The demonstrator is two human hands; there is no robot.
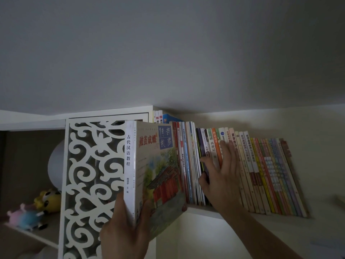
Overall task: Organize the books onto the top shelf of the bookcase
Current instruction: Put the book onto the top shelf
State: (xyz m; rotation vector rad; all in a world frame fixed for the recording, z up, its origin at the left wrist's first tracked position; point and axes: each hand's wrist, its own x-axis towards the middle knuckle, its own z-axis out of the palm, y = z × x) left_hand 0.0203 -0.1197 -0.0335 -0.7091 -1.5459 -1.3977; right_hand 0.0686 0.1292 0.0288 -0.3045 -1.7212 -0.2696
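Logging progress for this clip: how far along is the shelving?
Mostly done: a long row of books stands on the top shelf. In hand: the left hand grips two books off the shelf; the right hand presses against the row. Left: slotting those in.

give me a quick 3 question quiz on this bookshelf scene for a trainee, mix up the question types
1. True or false: the left hand grips two books at their lower end.
2. Multiple choice: the right hand is A) resting flat on the shelf board, B) pressed against the spines of the row of books, C) holding a toy.
3. Short answer: what sits on the shelf behind the white carved panel, lower left?

Key
1. True: the white-spined book and the illustrated book are held together.
2. B
3. Plush toys; a pale round object stands behind them.
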